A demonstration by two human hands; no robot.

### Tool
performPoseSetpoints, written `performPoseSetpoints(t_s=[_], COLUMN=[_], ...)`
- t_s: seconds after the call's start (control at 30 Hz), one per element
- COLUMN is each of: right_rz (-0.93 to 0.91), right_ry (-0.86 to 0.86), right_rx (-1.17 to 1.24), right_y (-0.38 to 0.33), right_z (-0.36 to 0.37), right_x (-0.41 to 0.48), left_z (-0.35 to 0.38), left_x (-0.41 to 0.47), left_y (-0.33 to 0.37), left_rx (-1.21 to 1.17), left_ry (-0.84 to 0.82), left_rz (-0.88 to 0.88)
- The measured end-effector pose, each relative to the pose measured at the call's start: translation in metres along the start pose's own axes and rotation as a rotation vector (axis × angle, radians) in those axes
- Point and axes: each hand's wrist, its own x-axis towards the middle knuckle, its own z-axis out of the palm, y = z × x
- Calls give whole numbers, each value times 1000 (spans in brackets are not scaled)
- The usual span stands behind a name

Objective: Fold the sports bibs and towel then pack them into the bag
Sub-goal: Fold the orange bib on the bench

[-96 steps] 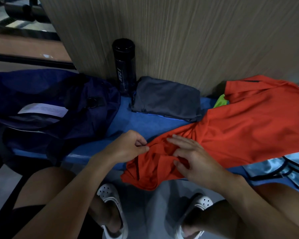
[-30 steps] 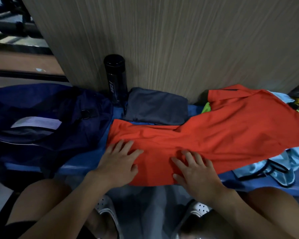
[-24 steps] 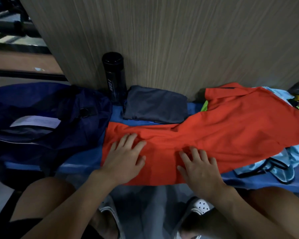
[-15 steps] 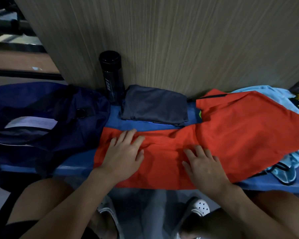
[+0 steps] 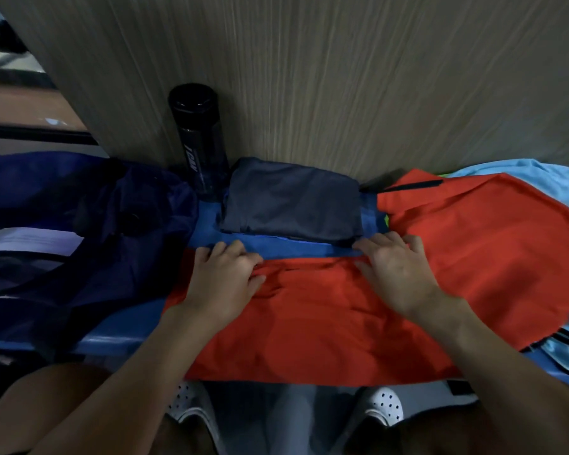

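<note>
Towel (image 5: 293,205) folded, bag (image 5: 89,218) apparently not yet packed: my right hand (image 5: 399,277) lies spread on the unfolded orange bib (image 5: 326,323) on the bench (image 5: 207,228), left hand (image 5: 222,284) bent-fingered at its far edge, grip unclear; blue bibs (image 5: 513,169) wait.

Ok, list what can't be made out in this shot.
Head view:
light blue bib: mostly under the orange bib, cut by the right edge.
navy bag: cut by the left edge, inside too dark.
bottle lettering: blurred.
left hand grip: fingertips curl out of sight.
</note>
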Motion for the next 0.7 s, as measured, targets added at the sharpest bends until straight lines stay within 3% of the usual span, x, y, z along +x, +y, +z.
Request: performPoseSetpoints(t_s=[0.2, 0.37, 0.53, 0.7], right_rz=[-17, 25, 72, 75], right_ry=[50, 301, 150, 14], right_rx=[-16, 8, 26, -76], right_y=[7, 8, -2, -25], right_z=[4, -8, -5, 7], right_x=[0, 3, -12, -59], left_z=[-9, -20, -12, 22], left_x=[7, 10, -6, -48], left_y=[-2, 2, 20, 39], left_rx=[0, -162, -50, 7], left_ry=[-7, 157, 224, -80], left_rz=[-15, -65, -68, 20])
